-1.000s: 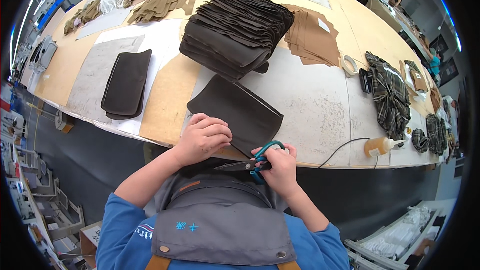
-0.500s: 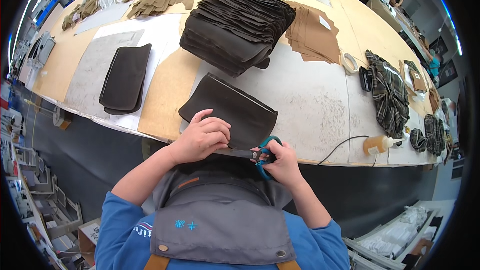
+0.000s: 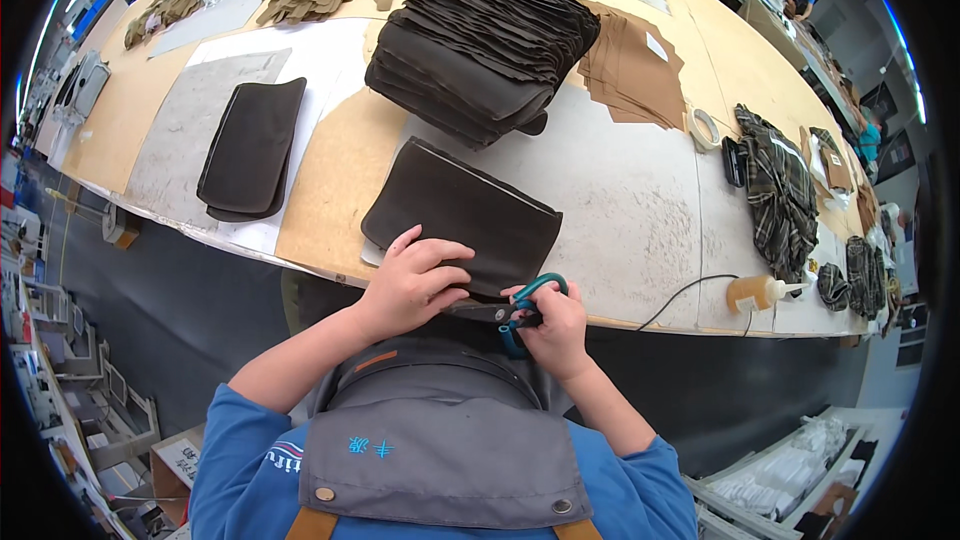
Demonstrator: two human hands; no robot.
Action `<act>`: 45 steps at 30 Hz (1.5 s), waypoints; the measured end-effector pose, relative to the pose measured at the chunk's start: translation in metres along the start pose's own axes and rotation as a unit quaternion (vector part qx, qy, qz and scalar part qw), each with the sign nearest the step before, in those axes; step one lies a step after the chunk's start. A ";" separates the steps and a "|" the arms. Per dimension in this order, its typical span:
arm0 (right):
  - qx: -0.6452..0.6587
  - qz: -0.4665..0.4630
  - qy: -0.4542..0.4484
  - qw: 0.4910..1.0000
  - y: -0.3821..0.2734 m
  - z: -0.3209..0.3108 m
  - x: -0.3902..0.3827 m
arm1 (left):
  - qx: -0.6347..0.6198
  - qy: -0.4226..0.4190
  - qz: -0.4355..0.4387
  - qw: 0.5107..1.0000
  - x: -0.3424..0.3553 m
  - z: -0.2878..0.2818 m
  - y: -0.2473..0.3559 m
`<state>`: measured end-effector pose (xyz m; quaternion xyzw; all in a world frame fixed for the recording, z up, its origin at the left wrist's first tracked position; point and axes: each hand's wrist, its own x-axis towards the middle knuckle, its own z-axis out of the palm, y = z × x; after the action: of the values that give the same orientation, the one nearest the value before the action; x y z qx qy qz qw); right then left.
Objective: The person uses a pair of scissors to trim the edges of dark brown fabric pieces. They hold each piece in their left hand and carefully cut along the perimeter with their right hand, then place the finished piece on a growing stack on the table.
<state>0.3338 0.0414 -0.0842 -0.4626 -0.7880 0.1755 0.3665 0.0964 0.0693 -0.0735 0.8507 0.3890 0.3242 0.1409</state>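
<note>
A dark brown fabric piece [image 3: 465, 210], seemingly layered, lies at the table's near edge in front of me. Over its near left corner is my left hand [image 3: 415, 280], fingers bent, with index finger and hidden thumb closed at the near edge of the piece. My right hand [image 3: 560, 325] grips scissors [image 3: 515, 315] with teal handles. Their dark blades point left along that edge, close under my left fingertips. Whether the blades touch the fabric I cannot tell.
Behind the piece rises a tall stack of dark pieces [image 3: 480, 50]. A smaller dark pile [image 3: 252, 150] lies left. Brown sheets [image 3: 630, 70], a tape roll [image 3: 703, 128], plaid fabric [image 3: 775, 190] and a bottle of amber liquid [image 3: 755, 292] with a cord are to the right.
The scissors have turned slightly in my right hand, their handles shifting a little left. My left hand has moved slightly right along the near edge. The view has shifted a little.
</note>
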 end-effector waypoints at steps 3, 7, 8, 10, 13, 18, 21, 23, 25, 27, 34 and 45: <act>0.036 0.062 -0.009 0.997 -0.003 -0.002 0.002 | 0.105 0.103 0.145 0.978 -0.009 0.003 -0.003; 0.099 0.149 -0.013 0.984 -0.016 -0.005 0.007 | 0.269 0.113 0.165 0.942 -0.020 0.018 0.003; 0.116 0.163 -0.011 0.980 -0.017 -0.005 0.008 | 0.267 0.119 0.149 0.945 -0.020 0.019 0.005; 0.113 0.155 -0.018 0.981 -0.017 -0.005 0.009 | 0.260 0.128 0.118 0.950 -0.018 0.020 0.009; 0.098 0.143 -0.026 0.984 -0.021 -0.007 0.012 | 0.243 0.117 0.090 0.959 -0.016 0.017 0.011; 0.059 0.115 -0.037 0.991 -0.018 -0.007 0.009 | 0.224 0.107 0.123 0.961 -0.017 0.018 0.014; 0.097 0.106 0.002 0.990 -0.023 -0.008 0.019 | 0.230 0.057 0.170 0.956 -0.025 0.023 0.012; 0.149 0.128 0.024 0.980 -0.024 -0.007 0.027 | 0.238 0.023 0.203 0.950 -0.030 0.026 0.010; 0.150 0.159 0.026 0.975 -0.030 -0.012 0.037 | 0.211 0.026 0.207 0.955 -0.027 0.022 0.010; 0.127 0.176 0.024 0.976 -0.038 -0.021 0.046 | 0.194 0.021 0.209 0.958 -0.024 0.016 0.011; 0.303 0.193 0.144 0.922 -0.063 -0.065 0.079 | 0.201 -0.044 0.190 0.960 -0.041 0.034 0.009; 0.437 0.208 0.089 0.870 -0.084 -0.067 0.056 | -0.226 0.000 -0.090 0.970 0.004 0.019 0.016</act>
<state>0.3159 0.0424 0.0361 -0.4220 -0.4804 0.5324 0.5547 0.1199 0.0621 -0.0781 0.7583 0.3803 0.3902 0.3579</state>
